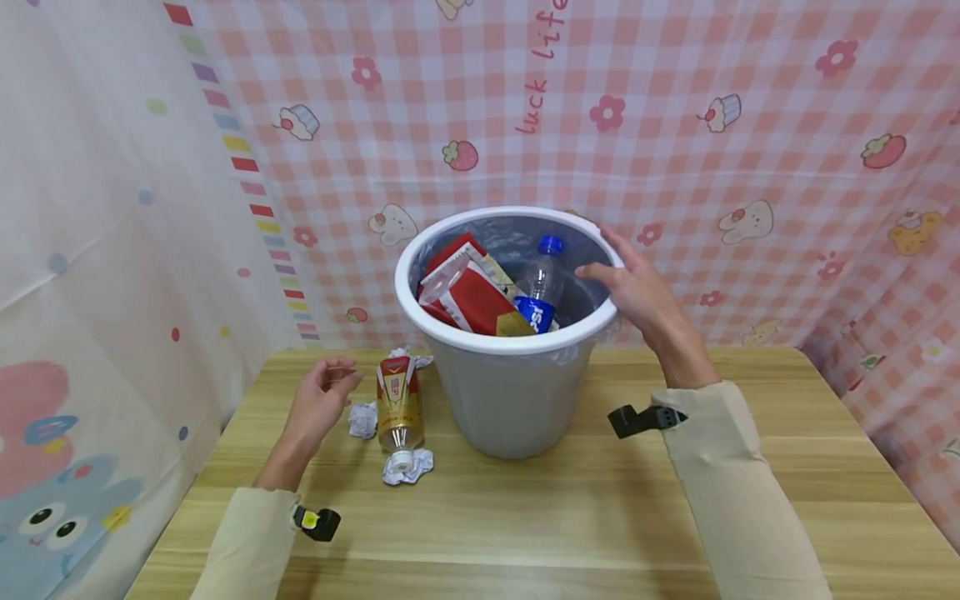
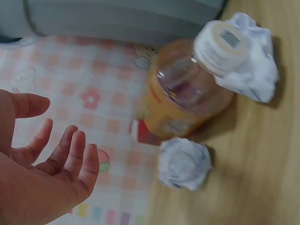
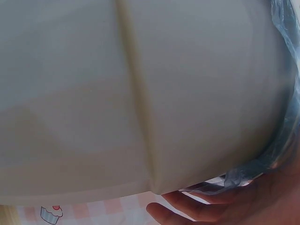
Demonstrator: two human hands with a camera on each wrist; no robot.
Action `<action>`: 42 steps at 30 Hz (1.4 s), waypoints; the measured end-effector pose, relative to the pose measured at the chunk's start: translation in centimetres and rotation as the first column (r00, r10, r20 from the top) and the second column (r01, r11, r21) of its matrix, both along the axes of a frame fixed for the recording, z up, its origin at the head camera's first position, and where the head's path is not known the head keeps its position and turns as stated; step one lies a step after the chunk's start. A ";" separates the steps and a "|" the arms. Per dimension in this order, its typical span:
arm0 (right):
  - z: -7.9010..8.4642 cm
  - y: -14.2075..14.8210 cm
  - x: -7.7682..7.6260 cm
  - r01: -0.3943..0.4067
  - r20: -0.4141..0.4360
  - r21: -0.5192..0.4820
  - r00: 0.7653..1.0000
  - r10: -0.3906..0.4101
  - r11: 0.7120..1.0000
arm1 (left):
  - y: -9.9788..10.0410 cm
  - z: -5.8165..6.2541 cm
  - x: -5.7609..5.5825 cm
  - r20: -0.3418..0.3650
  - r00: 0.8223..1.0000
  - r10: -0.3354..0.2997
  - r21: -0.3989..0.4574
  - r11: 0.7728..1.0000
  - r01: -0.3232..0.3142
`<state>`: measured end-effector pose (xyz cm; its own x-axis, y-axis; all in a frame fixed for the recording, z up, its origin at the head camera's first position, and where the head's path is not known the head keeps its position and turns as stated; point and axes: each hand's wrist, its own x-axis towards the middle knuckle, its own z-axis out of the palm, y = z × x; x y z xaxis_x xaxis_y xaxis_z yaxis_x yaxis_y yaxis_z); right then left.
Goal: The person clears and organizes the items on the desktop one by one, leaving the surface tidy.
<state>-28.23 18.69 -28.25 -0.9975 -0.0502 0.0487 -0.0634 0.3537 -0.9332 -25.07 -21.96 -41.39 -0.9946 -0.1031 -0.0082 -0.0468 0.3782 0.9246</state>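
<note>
A grey trash can (image 1: 510, 400) with a white rim and a clear liner stands on the table. My right hand (image 1: 637, 287) grips its rim on the right, thumb over the inside and fingers outside below the liner's edge (image 3: 248, 173). Inside lie red cartons (image 1: 480, 300) and a clear Pepsi bottle (image 1: 545, 279) with a blue cap. Left of the can lies a drink bottle (image 1: 400, 400) with a red and gold label, its white cap (image 2: 222, 47) facing me. My left hand (image 1: 318, 400) hovers left of this bottle, fingers loosely bent, holding nothing.
Crumpled paper balls lie around the drink bottle: one (image 1: 363, 420) at its left, one (image 1: 408, 467) by its cap and one (image 1: 420, 359) behind it. The wooden table (image 1: 525, 533) ends at a pink checked curtain (image 1: 480, 108) at the back.
</note>
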 end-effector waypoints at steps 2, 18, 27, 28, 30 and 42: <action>0.1 0.0 0.0 0.003 -0.001 0.002 1.000 -0.003 1.000 | -0.4 -0.6 0.0 0.015 1.000 0.011 -0.009 1.000 -0.011; 0.0 -0.1 0.1 0.004 -0.009 -0.004 1.000 -0.004 1.000 | -1.9 -4.0 0.1 0.130 0.991 0.023 0.010 1.000 -0.025; 0.1 -0.2 0.0 0.015 -0.001 -0.005 1.000 -0.015 1.000 | -1.9 -5.5 0.1 0.182 0.983 0.009 0.035 0.999 -0.015; 0.1 -0.2 0.0 0.016 0.000 -0.004 1.000 -0.016 1.000 | -1.9 -5.6 0.2 0.188 0.982 0.006 0.032 0.999 -0.013; 0.2 -0.2 0.0 0.016 0.005 -0.004 1.000 -0.016 1.000 | -1.9 -5.9 0.2 0.202 0.979 0.004 0.025 1.000 -0.009; 0.0 -0.1 0.1 0.022 0.008 0.002 1.000 -0.022 1.000 | -1.8 -7.2 -0.1 0.234 0.972 0.020 0.018 1.000 -0.025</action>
